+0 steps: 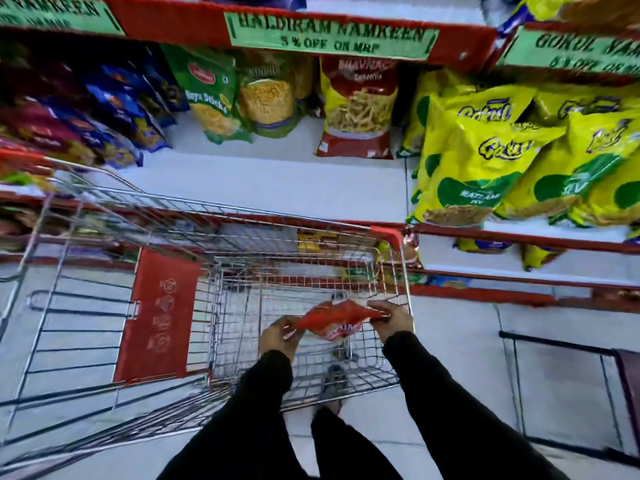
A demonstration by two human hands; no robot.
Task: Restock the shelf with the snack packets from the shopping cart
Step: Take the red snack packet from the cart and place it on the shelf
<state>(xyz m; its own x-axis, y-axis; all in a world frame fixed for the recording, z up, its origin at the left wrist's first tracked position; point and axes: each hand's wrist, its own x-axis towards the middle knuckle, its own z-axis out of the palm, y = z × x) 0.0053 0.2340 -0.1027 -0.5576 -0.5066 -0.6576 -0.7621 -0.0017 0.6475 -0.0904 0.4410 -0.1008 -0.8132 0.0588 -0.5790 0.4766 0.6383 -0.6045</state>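
Note:
A red snack packet [334, 320] is held low inside the wire shopping cart [242, 216]. My left hand [278, 336] grips its left end and my right hand [391, 318] grips its right end. The rest of the cart basket looks bare. In front of the cart, the white shelf [277, 181] carries a red-and-yellow packet [356, 109] standing at the back, with green packets [207, 95] to its left.
Yellow packets [485, 157] fill the shelf section at right. Blue and maroon packets [104, 109] lean at left. Lower shelves [519, 268] hold several more packets. The cart's red child-seat flap [157, 317] stands at left. A dark frame [571, 393] sits on the tiled floor at right.

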